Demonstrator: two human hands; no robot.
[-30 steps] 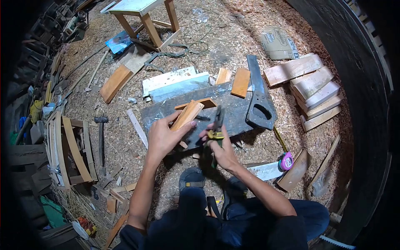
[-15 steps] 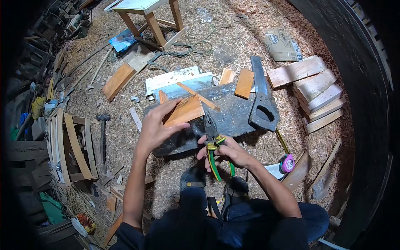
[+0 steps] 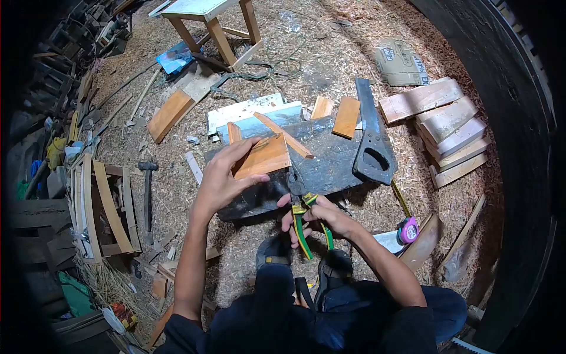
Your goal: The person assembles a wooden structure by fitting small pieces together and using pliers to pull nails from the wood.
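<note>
My left hand (image 3: 223,177) grips a varnished wooden block (image 3: 266,156), thumb along its near edge and fingers over the top. Green-and-yellow pliers (image 3: 298,203) are in my right hand (image 3: 321,215), their handles spread apart and their jaws pointing up beside the block's right corner. Both hands are over the near edge of a dark, worn board (image 3: 330,162). A thin wooden strip (image 3: 284,135) lies on that board behind the block, and a small brown wood piece (image 3: 346,117) rests near its far edge.
A handsaw (image 3: 372,141) lies across the board's right end. Stacked planks (image 3: 451,118) stand to the right, above a pink tape measure (image 3: 408,231). A hammer (image 3: 147,194) and a slatted wooden frame (image 3: 106,206) are on the left. Wood shavings cover the floor; a small table (image 3: 203,12) stands farther back.
The pliers' handles have spread slightly wider in my right hand. My left hand keeps its hold on the wooden block, and the view has shifted very slightly.
</note>
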